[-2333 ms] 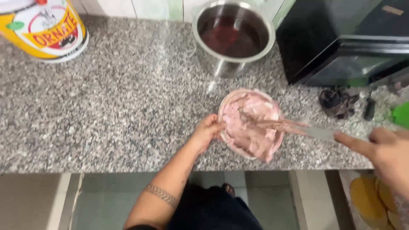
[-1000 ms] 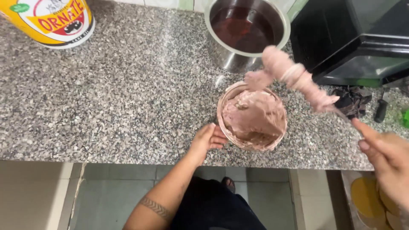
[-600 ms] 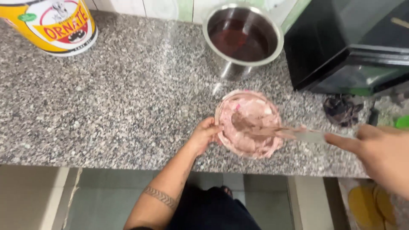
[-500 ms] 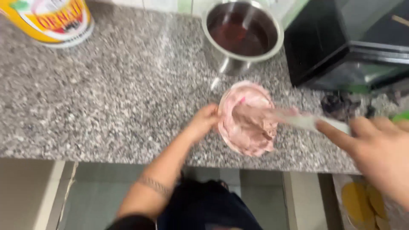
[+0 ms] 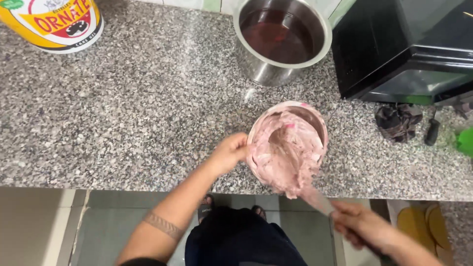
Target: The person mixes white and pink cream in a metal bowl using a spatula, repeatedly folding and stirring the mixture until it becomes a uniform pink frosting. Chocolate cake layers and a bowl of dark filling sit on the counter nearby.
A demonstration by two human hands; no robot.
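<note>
Near the front edge of the stone counter (image 5: 123, 113) sat the small bowl (image 5: 315, 118), tilted toward the person and nearly full of thick pink batter (image 5: 286, 157). The left hand (image 5: 227, 152) was curled closed on the bowl's near-left rim, thumb side on the rim, steadying it. The right hand (image 5: 362, 227), below the counter edge, was closed around the handle of a spatula (image 5: 315, 198) whose blade was buried in the batter at the bowl's near side, smeared pink up the shaft. The far inner wall of the bowl showed bare, dark patches where the mix had been scraped off.

To do this well, my read: keep the left grip firm on the rim since the bowl is small and tipped, drive the blade along the wall and fold under, not flick, because batter hung over the near lip and could drop off the counter edge. The grip well back on the handle probably costs some control.

Behind the bowl stood a steel pot (image 5: 282, 39) of dark red liquid, apart from it. A black appliance (image 5: 404, 49) was at the right, a dark crumpled rag (image 5: 398, 122) just in front of it, and a yellow tub (image 5: 51, 22) far left
</note>
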